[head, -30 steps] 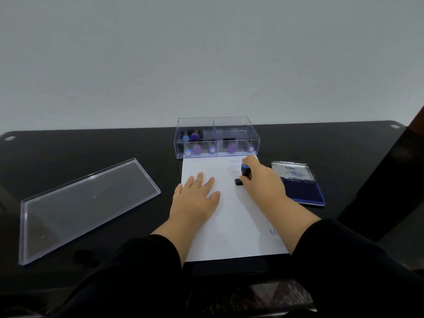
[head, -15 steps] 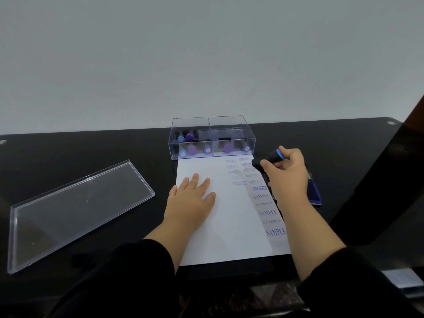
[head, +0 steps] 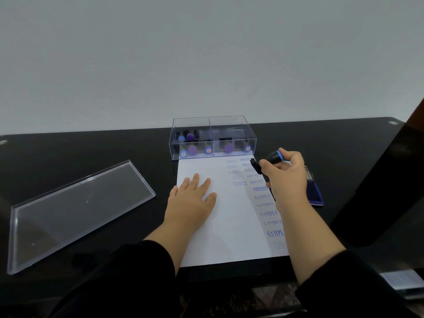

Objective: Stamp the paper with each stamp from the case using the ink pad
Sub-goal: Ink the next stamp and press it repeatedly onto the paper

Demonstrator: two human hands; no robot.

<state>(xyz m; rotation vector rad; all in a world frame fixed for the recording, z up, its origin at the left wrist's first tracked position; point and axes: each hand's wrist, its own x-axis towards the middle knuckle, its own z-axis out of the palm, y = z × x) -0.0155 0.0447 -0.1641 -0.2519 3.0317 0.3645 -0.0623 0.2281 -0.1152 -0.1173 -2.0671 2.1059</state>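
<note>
1. 2 black sleeves reach in from the near edge over the black counter (head: 68,157).
2. The white paper (head: 229,226) lies flat at the centre, its far edge just in front of the case. Blue prints run down its right side: "EXPRESS", "AMENDED" and "SAMPLE".
3. The left hand (head: 192,200) rests palm down on the paper's left half, fingers spread and flat.
4. The right hand (head: 286,177) hovers above the paper's far right corner, fingers clamped on a black stamp (head: 266,164) with a blue band, tilted with its base toward the left.
5. The ink pad (head: 315,193), blue and open, sits right of the paper, mostly hidden by the right hand.
6. A clear lid (head: 80,210) lies well to the left.
7. The clear case (head: 213,138), farthest, has 2 compartments holding blue and purple stamps.
</note>
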